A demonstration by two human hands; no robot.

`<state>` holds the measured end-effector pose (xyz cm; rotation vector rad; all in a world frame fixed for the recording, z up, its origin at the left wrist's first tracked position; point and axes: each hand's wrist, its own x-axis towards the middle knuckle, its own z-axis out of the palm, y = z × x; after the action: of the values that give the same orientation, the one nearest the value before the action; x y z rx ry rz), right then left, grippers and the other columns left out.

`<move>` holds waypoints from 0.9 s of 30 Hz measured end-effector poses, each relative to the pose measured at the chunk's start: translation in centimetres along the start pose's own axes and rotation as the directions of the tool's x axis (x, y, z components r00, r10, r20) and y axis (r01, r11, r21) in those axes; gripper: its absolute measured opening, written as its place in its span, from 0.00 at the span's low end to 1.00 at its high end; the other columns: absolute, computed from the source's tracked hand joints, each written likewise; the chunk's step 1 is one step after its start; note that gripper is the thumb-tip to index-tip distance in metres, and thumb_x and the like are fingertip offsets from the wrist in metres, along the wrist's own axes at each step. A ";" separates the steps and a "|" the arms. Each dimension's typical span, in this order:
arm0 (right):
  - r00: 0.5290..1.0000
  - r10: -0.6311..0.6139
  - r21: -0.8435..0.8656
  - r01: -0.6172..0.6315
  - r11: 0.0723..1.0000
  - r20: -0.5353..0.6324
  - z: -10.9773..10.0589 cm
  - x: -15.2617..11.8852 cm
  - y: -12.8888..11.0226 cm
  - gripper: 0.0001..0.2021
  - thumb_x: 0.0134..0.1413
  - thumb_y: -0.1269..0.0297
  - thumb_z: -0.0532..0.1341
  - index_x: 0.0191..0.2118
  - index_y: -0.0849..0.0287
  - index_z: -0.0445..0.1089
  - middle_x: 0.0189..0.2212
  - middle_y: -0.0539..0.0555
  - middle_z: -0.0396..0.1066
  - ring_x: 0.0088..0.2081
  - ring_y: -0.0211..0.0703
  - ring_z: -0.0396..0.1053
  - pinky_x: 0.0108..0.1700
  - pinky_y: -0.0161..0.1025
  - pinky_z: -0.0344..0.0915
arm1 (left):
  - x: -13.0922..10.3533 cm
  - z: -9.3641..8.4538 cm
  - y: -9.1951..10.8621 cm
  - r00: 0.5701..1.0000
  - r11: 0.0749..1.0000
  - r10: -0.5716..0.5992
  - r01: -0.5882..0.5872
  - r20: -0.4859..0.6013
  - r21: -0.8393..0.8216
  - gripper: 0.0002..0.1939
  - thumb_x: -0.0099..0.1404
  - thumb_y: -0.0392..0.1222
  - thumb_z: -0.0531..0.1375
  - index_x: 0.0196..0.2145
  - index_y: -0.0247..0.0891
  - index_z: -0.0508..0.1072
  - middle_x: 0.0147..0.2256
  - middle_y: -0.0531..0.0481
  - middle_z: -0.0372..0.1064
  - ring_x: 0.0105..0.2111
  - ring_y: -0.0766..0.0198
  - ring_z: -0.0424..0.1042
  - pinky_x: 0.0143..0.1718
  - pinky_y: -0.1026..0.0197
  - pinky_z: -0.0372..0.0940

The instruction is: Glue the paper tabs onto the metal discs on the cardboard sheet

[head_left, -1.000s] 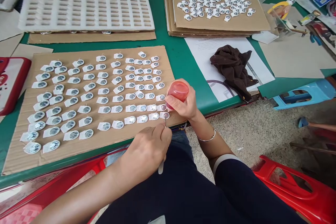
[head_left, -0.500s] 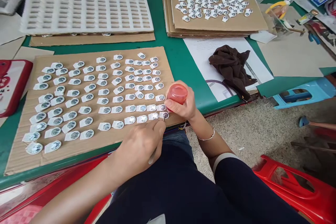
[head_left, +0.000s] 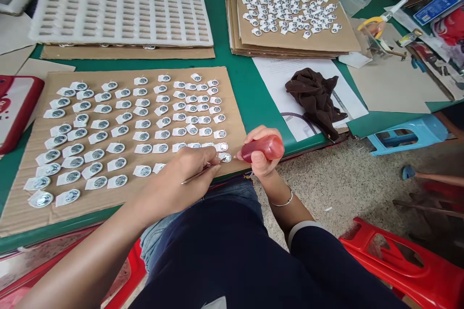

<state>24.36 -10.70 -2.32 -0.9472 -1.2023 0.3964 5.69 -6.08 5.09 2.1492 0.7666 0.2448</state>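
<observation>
My left hand [head_left: 194,166] pinches a thin metal stick-like tool [head_left: 197,174]; its fine tip is at a small round metallic piece on a white tab [head_left: 225,158], at the near right corner of a cardboard sheet [head_left: 237,128]. I cannot make out the tool's exact kind. My right hand [head_left: 264,160] is wrapped round a red squeeze bottle [head_left: 266,148], tilted on its side. The bottle's narrow nozzle [head_left: 238,155] points left, just short of that piece. Several rows of like pieces [head_left: 141,136] cover the sheet, some hidden behind my left hand.
A white slotted foam tray [head_left: 123,12] lies behind the sheet. Stacked cardboard with more pieces [head_left: 290,9] stands at the back. A dark brown cloth [head_left: 313,99] lies on white paper [head_left: 270,77]. Beyond the table edge are blue [head_left: 406,135] and red [head_left: 391,256] stools.
My right hand has moved right, and the bottle has tipped from end-on to sideways, nozzle leftward. My left hand has shifted slightly left and turned, leaving more of the tool visible.
</observation>
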 end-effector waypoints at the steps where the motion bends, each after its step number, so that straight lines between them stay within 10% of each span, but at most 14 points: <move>1: 1.000 0.002 -0.017 -0.002 1.000 0.000 0.0 0.0 0.1 0.18 0.51 0.48 0.61 0.37 0.56 0.58 0.27 0.49 0.60 0.26 0.39 0.65 0.25 0.37 0.66 | 0.0 0.0 0.0 1.000 1.000 -0.001 0.001 -0.002 -0.001 0.07 0.63 0.34 0.53 0.26 0.38 0.63 0.20 0.58 0.58 0.20 0.71 0.55 0.22 0.65 0.50; 27: 0.998 0.024 -0.092 -0.019 0.996 0.058 -0.1 -0.1 -0.1 0.17 0.53 0.49 0.60 0.38 0.56 0.59 0.28 0.50 0.62 0.24 0.38 0.66 0.24 0.37 0.67 | -0.3 0.1 0.2 1.000 1.000 -0.020 0.020 -0.005 0.005 0.07 0.64 0.36 0.52 0.28 0.37 0.66 0.21 0.57 0.60 0.20 0.71 0.55 0.23 0.65 0.50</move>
<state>24.42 -10.89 -2.32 -1.0335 -1.2739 0.3917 5.58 -6.45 5.19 2.1458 0.7920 0.2382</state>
